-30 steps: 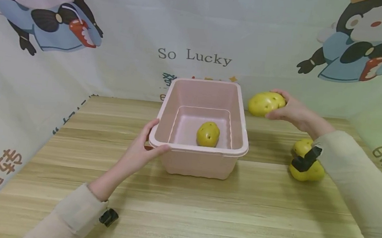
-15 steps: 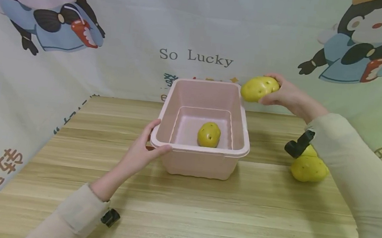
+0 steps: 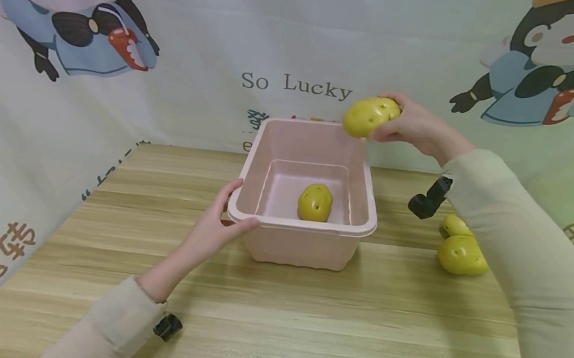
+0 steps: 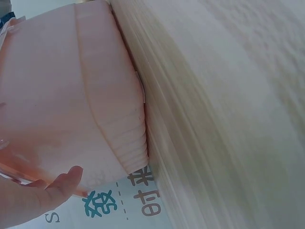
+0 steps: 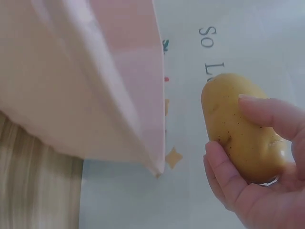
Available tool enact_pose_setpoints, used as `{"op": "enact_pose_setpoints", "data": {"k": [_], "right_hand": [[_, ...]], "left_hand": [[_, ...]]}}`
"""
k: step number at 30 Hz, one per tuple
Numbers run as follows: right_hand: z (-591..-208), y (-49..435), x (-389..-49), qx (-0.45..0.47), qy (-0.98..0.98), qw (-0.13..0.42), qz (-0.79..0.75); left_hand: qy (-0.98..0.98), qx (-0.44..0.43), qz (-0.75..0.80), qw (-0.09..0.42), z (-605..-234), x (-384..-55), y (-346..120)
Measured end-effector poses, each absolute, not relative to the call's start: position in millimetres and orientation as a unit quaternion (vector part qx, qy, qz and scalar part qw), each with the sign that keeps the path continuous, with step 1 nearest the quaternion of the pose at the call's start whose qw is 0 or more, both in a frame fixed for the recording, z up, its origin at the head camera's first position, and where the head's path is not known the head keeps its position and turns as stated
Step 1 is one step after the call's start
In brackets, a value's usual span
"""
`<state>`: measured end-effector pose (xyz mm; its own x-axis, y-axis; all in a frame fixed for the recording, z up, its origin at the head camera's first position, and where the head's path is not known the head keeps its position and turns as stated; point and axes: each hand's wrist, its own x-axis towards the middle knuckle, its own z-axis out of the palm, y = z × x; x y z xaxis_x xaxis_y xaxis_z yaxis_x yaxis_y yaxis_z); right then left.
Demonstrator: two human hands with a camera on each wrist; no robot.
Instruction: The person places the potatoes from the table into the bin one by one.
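A yellow potato point(image 3: 368, 117) is held up in my right hand point(image 3: 420, 128), above the far right rim of a pink plastic bin point(image 3: 300, 248). In the right wrist view, thumb and fingers close around opposite sides of this potato point(image 5: 240, 126). My left hand point(image 3: 209, 226) grips the bin's near left corner, thumb over the front rim and fingers along the left side. Inside the bin lies another potato point(image 3: 315, 202), near its front wall. The left wrist view shows the bin's outer wall point(image 4: 57, 95) and part of the left hand point(image 4: 40, 198).
To the right of the bin, a potato point(image 3: 461, 256) lies on the wooden table point(image 3: 271, 319), with more yellow potato point(image 3: 455, 225) behind it, partly hidden by the right sleeve. A printed cloth point(image 3: 203, 28) hangs behind and at both sides.
My right hand has carried its potato leftward and upward, from beside the bin to over its far right rim. The left hand and bin stay nearly still.
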<state>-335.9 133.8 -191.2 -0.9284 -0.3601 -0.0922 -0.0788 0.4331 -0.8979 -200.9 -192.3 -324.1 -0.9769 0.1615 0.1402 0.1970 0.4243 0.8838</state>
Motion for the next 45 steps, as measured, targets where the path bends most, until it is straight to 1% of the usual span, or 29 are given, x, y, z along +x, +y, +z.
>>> {"op": "enact_pose_setpoints", "data": {"k": [7, 17, 30, 45], "right_hand": [[-191.0, 107.8, -340.3, -0.145, 0.814, 0.153, -0.542], [-194.5, 77.7, -345.4, -0.132, 0.8, 0.171, -0.56], [-208.7, 52.6, -351.2, -0.105, 0.777, 0.188, -0.592], [-219.6, 38.7, -347.1, -0.092, 0.789, 0.203, -0.572]], "left_hand": [[-0.843, -0.108, -0.526, 0.02, -322.7, -200.0, -192.1], [-0.842, -0.113, -0.528, 0.025, -323.7, -202.6, -191.1], [-0.841, -0.107, -0.529, 0.023, -321.5, -199.6, -191.3], [-0.843, -0.11, -0.526, 0.026, -322.0, -199.8, -191.7]]}}
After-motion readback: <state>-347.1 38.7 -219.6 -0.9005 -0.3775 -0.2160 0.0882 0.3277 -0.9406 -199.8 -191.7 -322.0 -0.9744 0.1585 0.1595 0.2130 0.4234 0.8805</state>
